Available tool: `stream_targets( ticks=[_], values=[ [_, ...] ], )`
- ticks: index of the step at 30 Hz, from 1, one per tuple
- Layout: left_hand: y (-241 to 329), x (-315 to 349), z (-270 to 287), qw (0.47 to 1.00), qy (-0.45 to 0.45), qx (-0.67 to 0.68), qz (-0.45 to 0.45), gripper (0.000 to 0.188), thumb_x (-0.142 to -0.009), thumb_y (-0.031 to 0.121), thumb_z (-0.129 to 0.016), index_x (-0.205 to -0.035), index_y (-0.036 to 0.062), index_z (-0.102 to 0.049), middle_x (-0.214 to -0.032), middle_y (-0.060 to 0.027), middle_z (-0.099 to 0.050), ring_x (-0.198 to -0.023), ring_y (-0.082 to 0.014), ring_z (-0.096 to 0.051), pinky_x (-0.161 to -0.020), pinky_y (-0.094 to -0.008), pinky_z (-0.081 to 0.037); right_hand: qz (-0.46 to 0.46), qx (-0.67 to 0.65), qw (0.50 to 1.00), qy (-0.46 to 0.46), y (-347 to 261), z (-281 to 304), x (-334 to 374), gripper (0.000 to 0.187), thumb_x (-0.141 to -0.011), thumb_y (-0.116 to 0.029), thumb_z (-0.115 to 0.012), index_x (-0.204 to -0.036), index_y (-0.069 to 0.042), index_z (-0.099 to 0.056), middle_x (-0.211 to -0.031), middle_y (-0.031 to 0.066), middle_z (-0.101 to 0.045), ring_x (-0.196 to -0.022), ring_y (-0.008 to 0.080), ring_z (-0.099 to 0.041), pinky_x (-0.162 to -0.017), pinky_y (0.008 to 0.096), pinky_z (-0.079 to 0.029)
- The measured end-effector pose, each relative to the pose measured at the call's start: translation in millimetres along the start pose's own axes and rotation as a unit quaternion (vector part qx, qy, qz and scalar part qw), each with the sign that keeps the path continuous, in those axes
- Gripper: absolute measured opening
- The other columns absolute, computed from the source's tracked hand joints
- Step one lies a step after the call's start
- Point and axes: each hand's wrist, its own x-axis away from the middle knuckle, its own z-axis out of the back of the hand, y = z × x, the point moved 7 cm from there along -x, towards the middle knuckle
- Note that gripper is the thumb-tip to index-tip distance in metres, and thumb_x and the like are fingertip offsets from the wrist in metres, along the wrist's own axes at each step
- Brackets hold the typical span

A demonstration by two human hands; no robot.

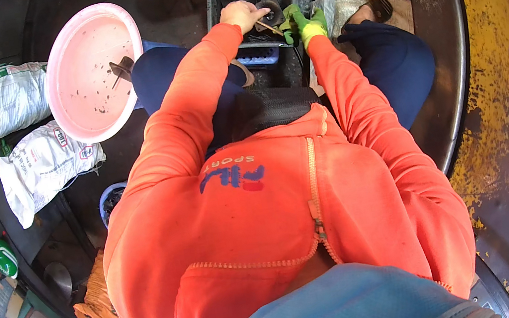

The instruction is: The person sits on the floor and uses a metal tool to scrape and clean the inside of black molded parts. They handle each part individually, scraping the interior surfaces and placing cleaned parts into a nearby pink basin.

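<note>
At the upper centre of the frame, the bare left hand (242,16) holds a thin stick (270,27) over a black bin (212,4); the green-gloved right hand (307,25) is beside its right edge, grip unclear.

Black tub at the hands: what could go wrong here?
The left hand is bare and appears to hold a thin stick angled toward the gloved right hand; a slip might poke that glove.

Reaching over the black tub ungloved, the left fingers could get dirty or scraped.

The pink basin sits close by the left knee, so a shift of that leg might jostle it.
</note>
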Motion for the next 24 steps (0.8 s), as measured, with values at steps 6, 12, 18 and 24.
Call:
stream_targets(
  ticks=[6, 12, 18, 24],
  values=[
    [19, 15, 14, 0.962, -0.023, 0.271, -0.031, 0.068, -0.088, 0.058, -0.049, -0.138, 0.0120, -0.044, -0.140, -0.0180, -0.044, -0.123, -0.0368, -0.046, -0.102, -0.0466, -0.037, -0.073, -0.022, 0.992, -0.101, 33, -22, -16, 0.046, -0.088, -0.039, -0.059, -0.112, -0.001, -0.059, -0.090, 0.0202, -0.067, -0.080, 0.0339, -0.065, -0.074, 0.0420, -0.050],
    [41, 47, 73, 0.513, -0.159, 0.841, -0.064, 0.093, -0.080, 0.076, -0.041, -0.151, 0.0255, -0.009, -0.153, -0.0239, -0.016, -0.133, -0.0585, -0.019, -0.099, -0.0754, -0.025, 0.027, -0.041, 0.998, -0.029, -93, 29, -2, 0.039, -0.090, -0.034, -0.056, -0.093, 0.004, -0.066, -0.077, 0.0156, -0.069, -0.073, 0.0233, -0.068, -0.063, 0.0328, -0.050],
    [50, 51, 76, 0.493, -0.068, 0.867, 0.001, 0.103, -0.074, 0.082, -0.043, -0.152, 0.0259, -0.007, -0.156, -0.0162, -0.010, -0.136, -0.0563, -0.013, -0.103, -0.0743, -0.015, 0.172, -0.220, 0.957, -0.073, -212, 82, 21, 0.028, -0.093, -0.023, -0.060, -0.106, 0.002, -0.058, -0.073, 0.0058, -0.063, -0.055, 0.0096, -0.053, -0.045, 0.0211, -0.039],
    [131, 72, 52, 0.405, -0.207, 0.888, -0.073, 0.106, -0.075, 0.085, -0.034, -0.144, 0.0046, -0.030, -0.144, -0.0188, -0.037, -0.132, -0.0376, -0.037, -0.111, -0.0547, -0.025, 0.442, 0.211, 0.860, -0.143, -211, 32, 94, 0.042, -0.085, -0.030, -0.063, -0.124, -0.015, -0.055, -0.095, 0.0168, -0.066, -0.086, 0.0347, -0.064, -0.074, 0.0403, -0.050]
  ],
)
